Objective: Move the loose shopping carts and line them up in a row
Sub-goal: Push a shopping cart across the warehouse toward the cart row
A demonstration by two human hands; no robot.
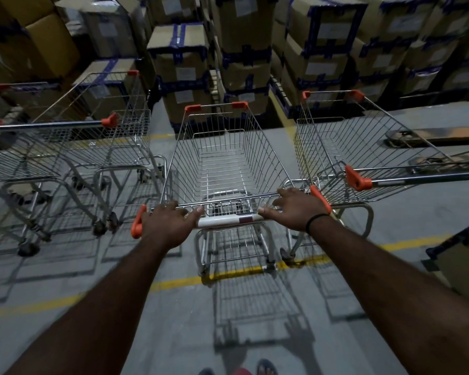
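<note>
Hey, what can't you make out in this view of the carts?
Head view:
- Labels on the boxes: blurred, too small.
- Leftmost cart: cut by left edge.
- Right cart: handle runs off right edge.
- Middle cart: front wheels hidden under basket.
- Right hand: its back hides the grip.

Single head-worn wide-angle view, facing forward and steeply down at the floor [173, 334]. Forearms [106, 307] enter from the bottom corners. The middle cart [228, 220] sits close under the lens. Feet [266, 368] at bottom edge, stacked boxes [244, 36] along top edge.
</note>
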